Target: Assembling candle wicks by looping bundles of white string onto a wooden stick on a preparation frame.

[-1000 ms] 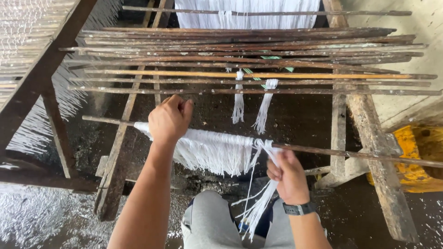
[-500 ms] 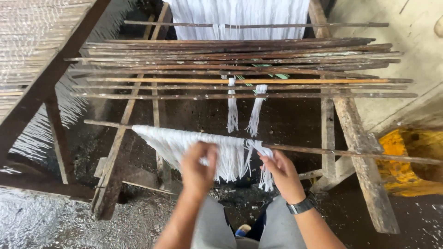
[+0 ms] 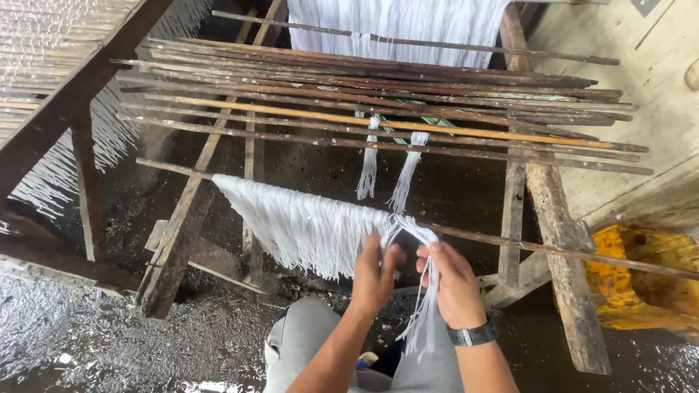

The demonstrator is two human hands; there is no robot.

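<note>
Both hands work at the near pole [image 3: 510, 244], a thin stick laid across the wooden rack [image 3: 561, 233], at the right end of a curtain of white strands [image 3: 306, 229] draped over it. They look like wet noodle or yarn strands; which one cannot be told.

The left hand [image 3: 375, 276] is closed around a bunch of strands just under the pole, fingers curled in, thumb up. The right hand [image 3: 455, 284], with a dark wristwatch [image 3: 472, 335] on it, pinches a looped bundle [image 3: 415, 233] that goes over the pole, and a loose tail [image 3: 424, 320] hangs down past the palm toward the person's grey trousers [image 3: 306, 342]. The hands are close together, nearly touching.

Handling, as a judgement: the strands look soft, limp and light, with no stiffness, so they sag and follow the fingers. Probably damp and a bit slippery, and thin enough to snap or tangle if pulled hard. The best hold is a whole bunch near the pole, not single strands or the free ends. The pole looks light and merely resting on the frame, so a sideways tug could roll it.

Further back lie many bare sticks [image 3: 378, 94], two small white hanks [image 3: 386, 167] hang from them, and a wide white sheet of strands [image 3: 397, 22] hangs at the top. A yellow object [image 3: 641, 276] sits at right; the ground is wet.
</note>
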